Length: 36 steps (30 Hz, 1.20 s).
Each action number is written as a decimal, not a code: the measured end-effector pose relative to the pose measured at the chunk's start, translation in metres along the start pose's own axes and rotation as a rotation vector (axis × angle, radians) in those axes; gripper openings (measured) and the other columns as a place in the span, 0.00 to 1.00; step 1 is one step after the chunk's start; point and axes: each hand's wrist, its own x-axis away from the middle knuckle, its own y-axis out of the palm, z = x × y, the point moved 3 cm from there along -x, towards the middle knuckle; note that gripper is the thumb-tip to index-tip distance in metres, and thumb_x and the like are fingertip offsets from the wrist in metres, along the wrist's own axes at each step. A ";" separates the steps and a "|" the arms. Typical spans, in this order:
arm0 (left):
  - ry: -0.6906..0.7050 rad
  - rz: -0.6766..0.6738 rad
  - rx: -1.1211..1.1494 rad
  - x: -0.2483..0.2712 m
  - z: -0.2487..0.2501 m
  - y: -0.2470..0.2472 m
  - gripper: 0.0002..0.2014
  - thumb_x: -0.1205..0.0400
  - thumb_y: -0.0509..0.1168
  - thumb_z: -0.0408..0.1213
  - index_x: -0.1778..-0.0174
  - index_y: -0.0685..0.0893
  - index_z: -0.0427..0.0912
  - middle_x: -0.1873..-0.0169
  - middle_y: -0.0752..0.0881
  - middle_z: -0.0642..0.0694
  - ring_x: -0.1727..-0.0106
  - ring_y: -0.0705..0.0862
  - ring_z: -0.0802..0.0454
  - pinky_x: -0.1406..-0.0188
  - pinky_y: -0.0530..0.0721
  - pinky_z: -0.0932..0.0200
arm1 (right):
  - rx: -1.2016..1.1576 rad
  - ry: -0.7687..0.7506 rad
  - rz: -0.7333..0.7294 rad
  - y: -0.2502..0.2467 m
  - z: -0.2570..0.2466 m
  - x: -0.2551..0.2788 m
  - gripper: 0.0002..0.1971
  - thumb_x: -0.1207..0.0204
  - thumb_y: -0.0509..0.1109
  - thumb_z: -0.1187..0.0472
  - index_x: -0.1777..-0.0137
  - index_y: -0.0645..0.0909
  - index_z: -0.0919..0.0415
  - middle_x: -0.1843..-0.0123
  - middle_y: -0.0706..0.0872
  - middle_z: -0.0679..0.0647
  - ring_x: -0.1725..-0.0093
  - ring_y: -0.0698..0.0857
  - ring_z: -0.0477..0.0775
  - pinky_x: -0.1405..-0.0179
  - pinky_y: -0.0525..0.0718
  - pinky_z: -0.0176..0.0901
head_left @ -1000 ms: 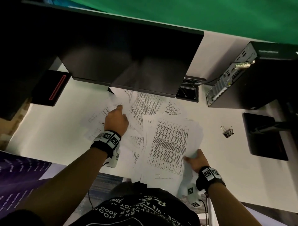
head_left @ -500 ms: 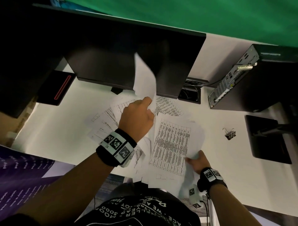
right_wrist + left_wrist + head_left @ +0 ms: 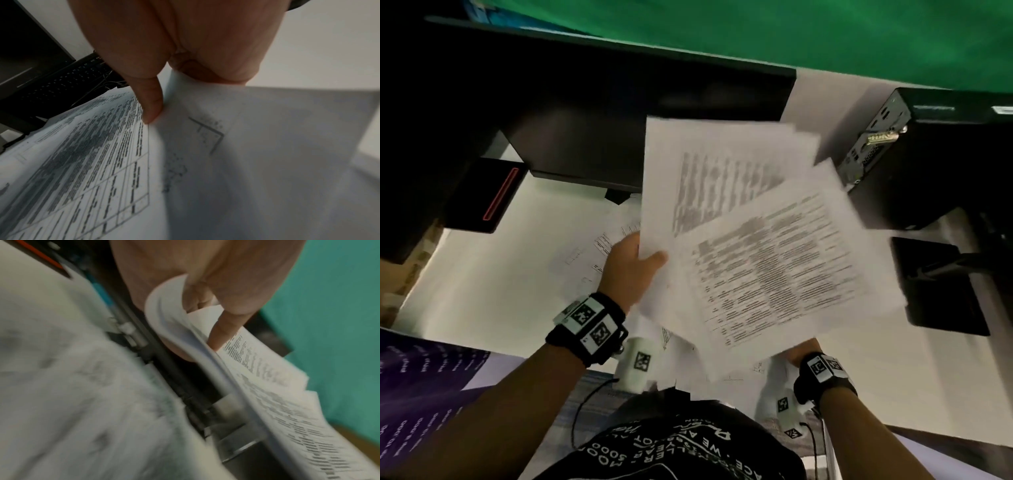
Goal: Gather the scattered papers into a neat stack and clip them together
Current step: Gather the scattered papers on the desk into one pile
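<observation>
Gathering partway: left hand (image 3: 631,265) pinches lifted papers (image 3: 726,178), right hand (image 3: 803,349) grips another sheet (image 3: 784,270); sheets remain on tabletop (image 3: 493,274); unaligned, unclipped.

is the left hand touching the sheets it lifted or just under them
Touching. The left wrist view shows the left hand pinching the bent edge of the sheets, with a finger pressed on the printed side; the head view shows the thumb lying over them.

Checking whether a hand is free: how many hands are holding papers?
2. The left hand grips a raised sheaf by its lower corner; the right hand pinches printed sheets by their near edge, partly hidden in the head view.
</observation>
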 end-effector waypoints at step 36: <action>0.054 0.043 -0.154 -0.044 -0.028 -0.062 0.11 0.20 0.64 0.25 0.49 0.84 0.44 0.56 0.90 0.45 0.55 0.87 0.44 0.50 0.83 0.51 | -0.674 -0.205 0.156 -0.012 0.008 0.028 0.23 0.27 0.68 0.75 0.37 0.81 0.52 0.48 0.90 0.52 0.47 0.87 0.55 0.44 0.84 0.57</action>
